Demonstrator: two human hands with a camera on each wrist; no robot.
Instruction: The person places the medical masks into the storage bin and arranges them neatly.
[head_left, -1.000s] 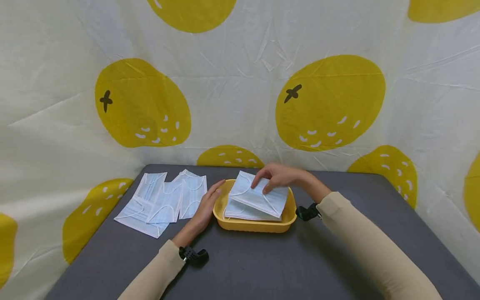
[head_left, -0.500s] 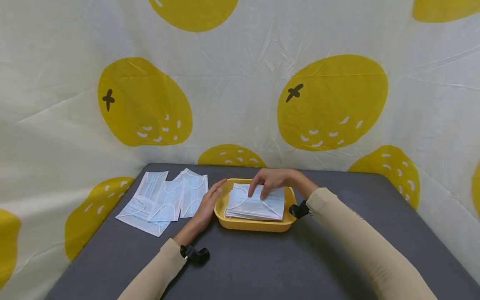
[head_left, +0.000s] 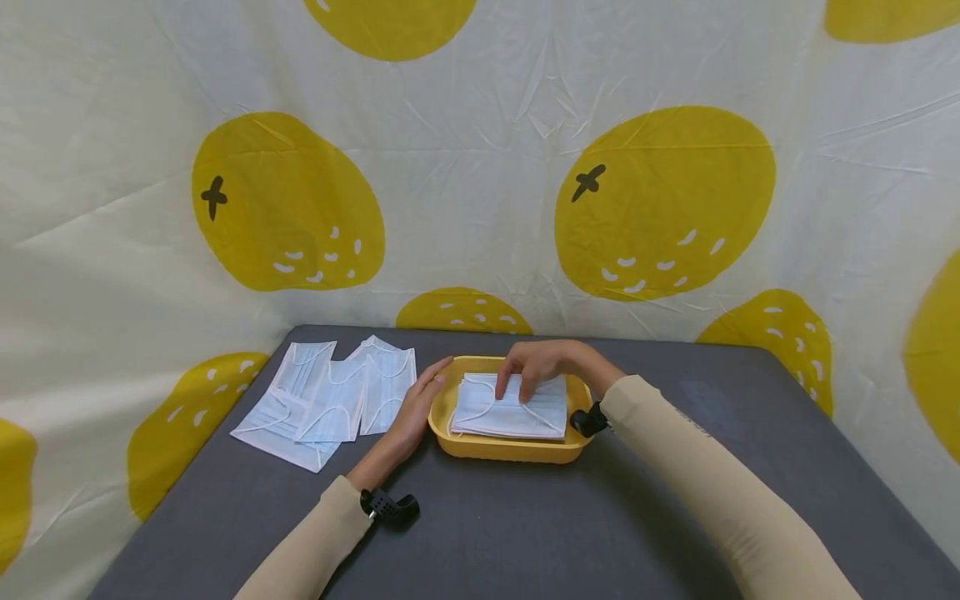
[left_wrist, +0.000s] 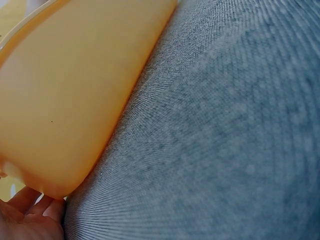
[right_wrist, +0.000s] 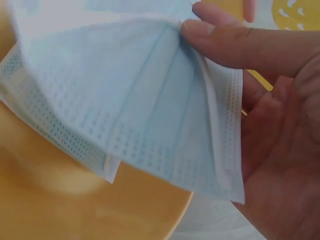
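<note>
Right hand (head_left: 546, 363) pinches the pale blue pleated face masks (head_left: 510, 408) stacked in the shallow yellow plastic tray (head_left: 510, 448). Left hand (head_left: 415, 412), fingers relaxed, rests against the tray's left wall.

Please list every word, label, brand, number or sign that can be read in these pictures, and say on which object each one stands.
There is no readable text in any view.
The face masks in the yellow tray: plain, no print.
The loose masks on the grey table: plain.
The backdrop cloth: only yellow fruit shapes with dark cross marks, no letters.
The wrist camera mounts: no marking can be made out.
</note>
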